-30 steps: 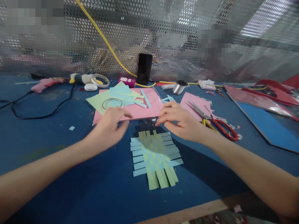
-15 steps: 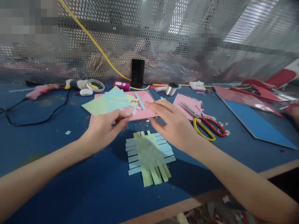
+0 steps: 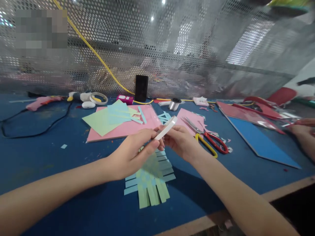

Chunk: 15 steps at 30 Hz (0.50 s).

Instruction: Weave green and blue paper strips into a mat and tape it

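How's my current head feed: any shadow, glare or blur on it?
Head view: shadow falls across part of the woven paper and the table beside it; head view: shiny glare on the red wrapped sheet, bright patches on the perforated screen; head view: top-left pixelated, upper-right corner soft.

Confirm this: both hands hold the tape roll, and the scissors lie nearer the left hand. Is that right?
No: the scissors lie nearer the right hand, as the head view shows. It and the left hand do hold the tape roll.
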### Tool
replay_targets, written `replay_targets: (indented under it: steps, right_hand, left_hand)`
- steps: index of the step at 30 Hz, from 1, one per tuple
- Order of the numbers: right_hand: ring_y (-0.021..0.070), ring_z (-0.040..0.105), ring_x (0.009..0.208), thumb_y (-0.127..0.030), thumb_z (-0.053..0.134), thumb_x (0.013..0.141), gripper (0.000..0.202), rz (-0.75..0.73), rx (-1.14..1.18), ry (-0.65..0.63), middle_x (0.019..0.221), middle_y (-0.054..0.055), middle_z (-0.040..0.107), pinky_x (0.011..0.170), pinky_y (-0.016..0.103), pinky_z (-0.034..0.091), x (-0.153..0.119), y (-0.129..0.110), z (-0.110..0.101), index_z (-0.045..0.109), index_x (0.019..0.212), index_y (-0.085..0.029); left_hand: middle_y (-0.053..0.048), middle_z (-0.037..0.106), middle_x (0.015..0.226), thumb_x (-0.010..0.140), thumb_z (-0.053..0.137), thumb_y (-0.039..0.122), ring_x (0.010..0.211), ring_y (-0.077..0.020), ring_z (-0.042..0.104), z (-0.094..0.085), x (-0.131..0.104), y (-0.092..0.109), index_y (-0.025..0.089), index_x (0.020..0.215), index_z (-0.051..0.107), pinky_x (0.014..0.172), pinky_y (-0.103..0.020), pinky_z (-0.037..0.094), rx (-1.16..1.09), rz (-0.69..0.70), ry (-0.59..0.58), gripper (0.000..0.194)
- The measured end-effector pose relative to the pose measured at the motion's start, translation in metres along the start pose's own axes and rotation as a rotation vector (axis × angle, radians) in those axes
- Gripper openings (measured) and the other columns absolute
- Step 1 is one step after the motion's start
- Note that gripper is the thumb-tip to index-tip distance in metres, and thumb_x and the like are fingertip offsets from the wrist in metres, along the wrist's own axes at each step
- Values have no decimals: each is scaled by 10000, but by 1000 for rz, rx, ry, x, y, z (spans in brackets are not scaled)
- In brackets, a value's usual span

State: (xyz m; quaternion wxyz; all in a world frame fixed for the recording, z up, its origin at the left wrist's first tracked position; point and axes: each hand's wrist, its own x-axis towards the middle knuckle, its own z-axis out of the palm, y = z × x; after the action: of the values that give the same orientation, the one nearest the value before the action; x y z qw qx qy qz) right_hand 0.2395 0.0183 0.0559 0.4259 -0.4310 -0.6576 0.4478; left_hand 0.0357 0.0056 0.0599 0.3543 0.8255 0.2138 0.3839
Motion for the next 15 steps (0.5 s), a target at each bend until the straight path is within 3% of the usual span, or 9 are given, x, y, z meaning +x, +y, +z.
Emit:
replay_targets:
  steps: [4, 6, 7, 9, 11, 13, 15]
  right_hand:
    - [133, 569, 519, -493, 588, 954, 444, 64, 75, -138, 581, 10, 574, 499, 280, 531, -3, 5, 9, 625, 642, -180]
    - [128, 598, 600, -432, 633, 961, 293, -5, 47, -41, 765, 32, 654, 544, 276, 549, -6, 6, 8, 704, 838, -177]
    - [130, 614, 655, -385, 671, 952, 203, -111, -36, 51, 887, 46, 680, 582, 282, 563, -8, 6, 6, 727, 976, -191]
    - [149, 647, 765, -260, 742, 913, 299, -470, -387, 269, 1067, 66, 695, 679, 309, 590, -12, 6, 0, 715, 1209, -239]
    - [185, 690, 856, -149, 746, 904, 338, -817, -776, 352, 1012, 69, 728, 792, 335, 596, -15, 3, -4, 733, 1230, -237]
    - [193, 719, 875, -93, 715, 917, 274, -939, -942, 372, 955, 78, 762, 821, 318, 588, -18, 1, -4, 761, 1164, -202]
    - [186, 738, 850, -103, 682, 941, 183, -853, -888, 379, 947, 78, 789, 777, 296, 583, -19, -1, -1, 783, 1067, -189]
  left_hand:
    - [-33, 734, 956, 1078, 433, 226, 900, -131, 691, -1, -4, -5, 169, 959, 635, 826, -231, 527, -28, -13, -14, 241]
    - [-16, 727, 871, 1068, 464, 237, 806, -124, 681, -1, -5, -6, 171, 896, 637, 732, -216, 510, 47, -48, 15, 253]
    - [-9, 721, 836, 1064, 479, 243, 771, -120, 673, -2, -5, -7, 171, 862, 640, 694, -210, 494, 87, -61, 14, 267]
    - [2, 719, 795, 1065, 480, 241, 737, -109, 668, -4, -5, -7, 173, 810, 644, 668, -202, 473, 112, -63, -22, 311]
    - [12, 724, 777, 1062, 481, 223, 732, -99, 672, -6, -4, -7, 173, 812, 653, 690, -194, 477, 71, -30, -62, 308]
    - [15, 725, 782, 1055, 495, 216, 735, -96, 669, -8, -4, -6, 170, 861, 668, 715, -191, 486, 17, 1, -82, 265]
    - [10, 716, 783, 1053, 505, 234, 734, -100, 661, -10, -3, -5, 166, 881, 668, 715, -195, 493, -33, 7, -98, 246]
